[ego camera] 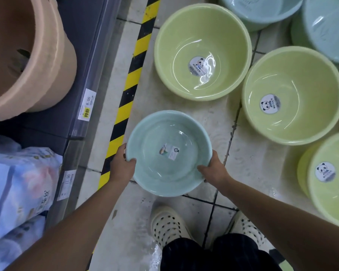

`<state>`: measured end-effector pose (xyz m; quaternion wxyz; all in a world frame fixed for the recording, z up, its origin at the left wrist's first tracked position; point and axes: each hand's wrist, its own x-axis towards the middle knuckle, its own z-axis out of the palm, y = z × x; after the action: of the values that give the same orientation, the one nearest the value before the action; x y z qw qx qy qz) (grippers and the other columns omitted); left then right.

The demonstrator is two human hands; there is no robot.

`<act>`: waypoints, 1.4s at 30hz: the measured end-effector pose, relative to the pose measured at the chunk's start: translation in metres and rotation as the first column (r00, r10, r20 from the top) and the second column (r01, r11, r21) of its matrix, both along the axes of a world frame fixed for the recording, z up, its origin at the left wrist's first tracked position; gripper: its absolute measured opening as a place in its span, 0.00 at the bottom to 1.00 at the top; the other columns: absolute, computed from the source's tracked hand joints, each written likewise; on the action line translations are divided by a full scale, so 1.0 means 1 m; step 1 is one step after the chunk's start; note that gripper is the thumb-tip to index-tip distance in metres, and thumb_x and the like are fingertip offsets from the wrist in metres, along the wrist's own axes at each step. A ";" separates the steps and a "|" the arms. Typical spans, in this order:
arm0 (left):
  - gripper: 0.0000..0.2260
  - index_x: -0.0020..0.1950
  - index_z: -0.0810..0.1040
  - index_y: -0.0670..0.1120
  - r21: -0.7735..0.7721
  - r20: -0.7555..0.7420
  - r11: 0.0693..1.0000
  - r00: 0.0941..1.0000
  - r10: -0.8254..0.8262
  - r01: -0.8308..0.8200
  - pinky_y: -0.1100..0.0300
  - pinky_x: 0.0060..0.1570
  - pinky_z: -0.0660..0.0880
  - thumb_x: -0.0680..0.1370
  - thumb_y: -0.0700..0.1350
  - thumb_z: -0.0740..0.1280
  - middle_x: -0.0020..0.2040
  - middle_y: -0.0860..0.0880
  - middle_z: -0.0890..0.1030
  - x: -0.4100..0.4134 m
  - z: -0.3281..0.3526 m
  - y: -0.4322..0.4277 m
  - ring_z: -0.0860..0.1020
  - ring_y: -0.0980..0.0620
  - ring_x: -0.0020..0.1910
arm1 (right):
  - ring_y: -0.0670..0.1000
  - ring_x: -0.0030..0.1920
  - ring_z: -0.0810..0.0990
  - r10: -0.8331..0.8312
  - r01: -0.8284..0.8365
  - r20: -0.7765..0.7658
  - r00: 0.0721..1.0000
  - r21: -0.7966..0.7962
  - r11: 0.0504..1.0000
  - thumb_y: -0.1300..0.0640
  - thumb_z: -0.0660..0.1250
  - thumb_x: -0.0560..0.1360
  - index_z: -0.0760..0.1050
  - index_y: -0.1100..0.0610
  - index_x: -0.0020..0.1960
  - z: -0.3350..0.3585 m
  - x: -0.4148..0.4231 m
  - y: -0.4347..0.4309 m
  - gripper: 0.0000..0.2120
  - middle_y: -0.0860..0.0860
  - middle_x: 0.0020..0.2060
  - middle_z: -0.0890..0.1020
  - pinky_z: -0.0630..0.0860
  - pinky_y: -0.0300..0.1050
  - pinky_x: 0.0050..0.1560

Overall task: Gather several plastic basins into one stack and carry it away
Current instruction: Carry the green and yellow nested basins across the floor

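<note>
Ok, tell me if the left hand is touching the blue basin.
Touching. The head view shows the left hand gripping the rim of the blue basin, thumb inside.

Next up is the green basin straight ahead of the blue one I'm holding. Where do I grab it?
Take the green basin by its rolled rim, from above: it sits upright, mouth up, and the smooth sloped walls give no hold. Use the near and left arcs, which are free; the right side crowds the next green basin.
</note>
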<state>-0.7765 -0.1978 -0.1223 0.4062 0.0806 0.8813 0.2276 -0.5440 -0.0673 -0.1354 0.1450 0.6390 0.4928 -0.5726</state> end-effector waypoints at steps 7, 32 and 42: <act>0.14 0.56 0.73 0.52 0.088 0.030 0.996 0.999 -0.027 0.024 0.57 0.40 0.75 0.74 0.36 0.66 0.48 0.50 0.80 0.028 0.017 0.020 0.79 0.46 0.48 | 0.53 0.51 0.81 -0.179 0.188 -0.082 0.980 0.111 0.976 0.62 0.63 0.74 0.67 0.46 0.68 0.017 0.045 0.006 0.25 0.46 0.49 0.79 0.81 0.55 0.50; 0.10 0.58 0.76 0.46 0.136 0.030 0.574 0.576 -0.817 0.807 0.50 0.49 0.78 0.77 0.44 0.67 0.49 0.48 0.82 0.371 0.214 0.286 0.80 0.45 0.48 | 0.55 0.49 0.77 -0.757 0.726 0.024 0.653 0.263 0.635 0.63 0.64 0.75 0.67 0.52 0.71 0.246 0.409 0.068 0.25 0.51 0.50 0.78 0.72 0.44 0.44; 0.11 0.58 0.76 0.46 0.032 -0.062 0.438 0.439 -0.896 0.898 0.49 0.48 0.78 0.76 0.46 0.67 0.48 0.47 0.83 0.441 0.136 0.317 0.81 0.44 0.46 | 0.55 0.48 0.79 -0.836 0.800 0.083 0.542 0.253 0.544 0.64 0.66 0.73 0.70 0.52 0.71 0.170 0.465 0.072 0.27 0.51 0.49 0.79 0.74 0.44 0.45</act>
<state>-0.3359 0.1196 0.0134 0.4467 0.5511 0.7048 0.0031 -0.0793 0.0042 0.0348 -0.1530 0.8578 0.1699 -0.4603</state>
